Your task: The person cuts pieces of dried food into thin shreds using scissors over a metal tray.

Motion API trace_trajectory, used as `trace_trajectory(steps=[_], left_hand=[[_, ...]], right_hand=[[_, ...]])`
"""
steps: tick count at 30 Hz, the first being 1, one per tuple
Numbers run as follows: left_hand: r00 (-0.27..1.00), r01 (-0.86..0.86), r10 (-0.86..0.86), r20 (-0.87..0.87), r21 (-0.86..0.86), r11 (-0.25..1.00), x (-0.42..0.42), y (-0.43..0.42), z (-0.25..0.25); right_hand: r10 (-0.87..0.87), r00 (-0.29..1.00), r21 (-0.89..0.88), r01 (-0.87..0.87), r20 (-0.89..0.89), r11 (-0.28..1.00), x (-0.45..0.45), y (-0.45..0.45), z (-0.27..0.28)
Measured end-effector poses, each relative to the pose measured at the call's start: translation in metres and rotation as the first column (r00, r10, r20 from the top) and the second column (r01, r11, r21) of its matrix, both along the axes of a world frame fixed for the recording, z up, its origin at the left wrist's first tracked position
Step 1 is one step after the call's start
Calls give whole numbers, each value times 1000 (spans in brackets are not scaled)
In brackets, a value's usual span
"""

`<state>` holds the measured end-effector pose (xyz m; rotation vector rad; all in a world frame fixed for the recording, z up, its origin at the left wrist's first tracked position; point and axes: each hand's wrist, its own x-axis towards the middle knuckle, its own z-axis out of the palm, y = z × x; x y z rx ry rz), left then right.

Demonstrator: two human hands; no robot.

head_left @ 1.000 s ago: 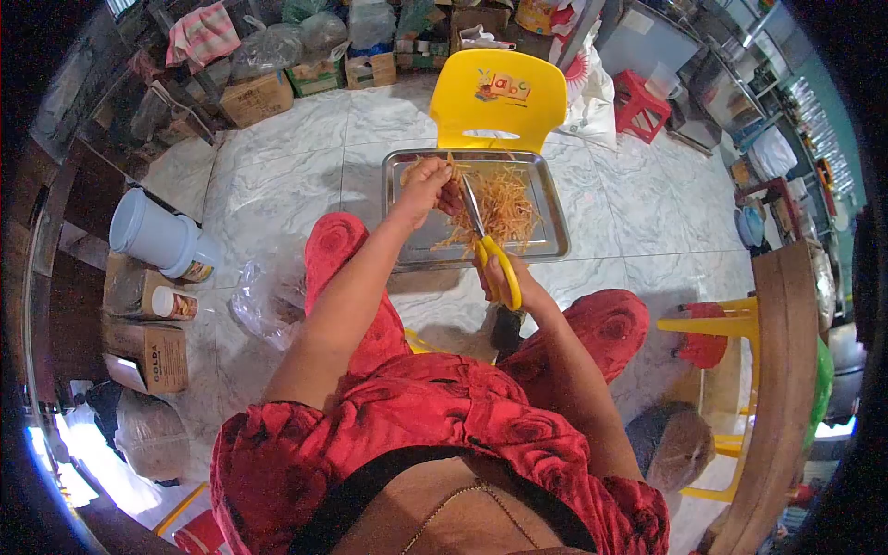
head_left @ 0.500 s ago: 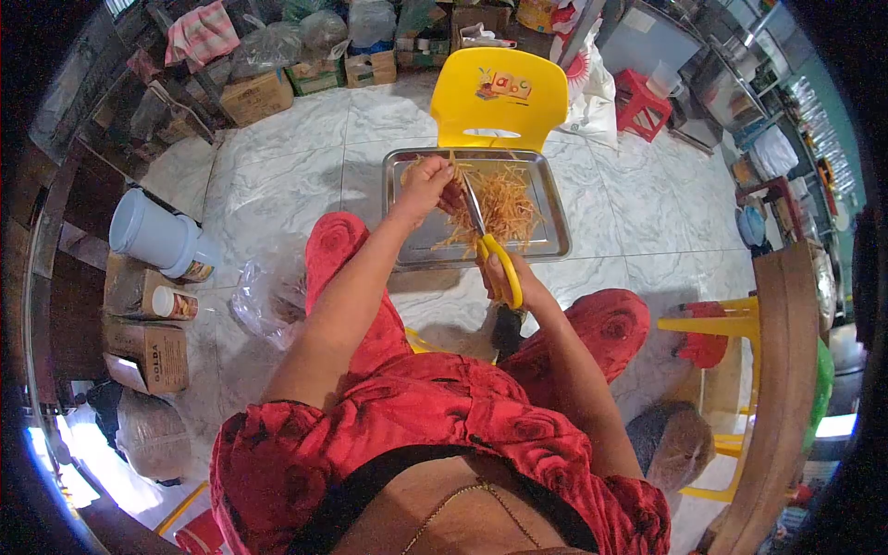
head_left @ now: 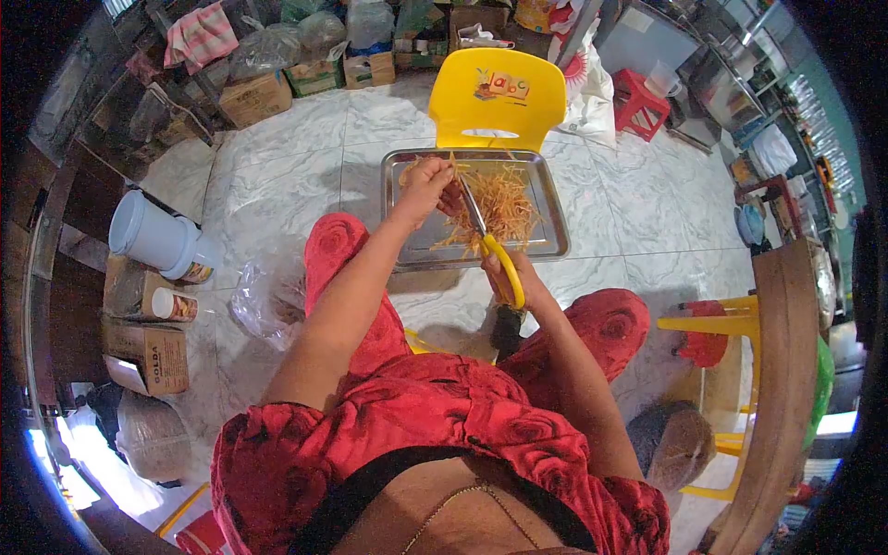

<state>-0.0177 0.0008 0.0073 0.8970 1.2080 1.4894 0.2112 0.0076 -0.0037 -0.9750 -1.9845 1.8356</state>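
Observation:
My right hand [head_left: 509, 276] is closed round the yellow handles of the scissors [head_left: 502, 264], whose metal blades point up and left. Over the left part of the metal tray [head_left: 555, 217], my left hand [head_left: 427, 190] pinches a small bunch of thin tan strips [head_left: 452, 165]. The blade tips are right beside its fingers. A loose heap of orange-brown strips [head_left: 507, 205] lies in the tray, just right of the blades. The tray rests on a yellow chair [head_left: 499, 92] with an "abc" picture on its backrest.
Pale buckets [head_left: 153, 236] and cardboard boxes [head_left: 153, 356] stand at the left, near a clear plastic bag [head_left: 266, 298]. A red stool [head_left: 640, 104] is at the back right. On the right are a yellow stool [head_left: 708, 324] and a wooden edge [head_left: 786, 388].
The scissors and my right hand have shifted very slightly, with the blades now closer together. My left hand stays in nearly the same place, still pinching the strips.

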Motion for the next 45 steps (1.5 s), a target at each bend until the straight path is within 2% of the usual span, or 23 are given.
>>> trace_trajectory(steps=[5,9,12,15,18,21,24,26,29,35,39,41,45], left_hand=[[999,0,-1,46,21,1000,1,0,2],[999,-30,29,37,9,1000,3,-1,3],[997,-67,68,-45,36,997,1,0,-1],[1000,-27,27,1,-9,1000,-2,2,-6],[1000,28,-28,6,-14,1000,0,2,-7],[997,54,-57,-52,-49,997,6,0,-3],[998,40,-43,-48,-51,998,6,2,-5],[997,-63,62,38,25,998,3,7,-11],[984,-104,103,143,0,995,4,3,0],[971,-65,62,230,7,998,0,1,-3],[980,-62,59,189,14,998,5,0,-1],[997,-17,18,70,-3,1000,11,-2,3],[1000,-12,12,12,12,1000,11,1,-4]], right_hand=[[-36,999,-79,37,14,996,2,0,6],[-39,999,-78,39,-3,996,1,-5,15],[-10,1000,-20,10,0,1000,1,-5,13],[-10,999,-21,9,-40,1000,-2,-7,13],[-8,1000,-9,8,-3,1000,-2,-4,6],[-22,999,-50,21,-32,999,-1,2,-8],[-7,999,6,7,-43,1000,0,1,-1],[21,998,-40,-24,-66,999,1,-2,9],[48,998,-67,-51,-44,996,1,-3,14],[51,998,-56,-53,-47,997,0,-5,13],[45,998,-84,-48,-46,995,-1,-5,12],[45,998,-54,-48,-52,997,-1,-5,16],[28,998,-79,-33,-58,996,-1,-3,10]])
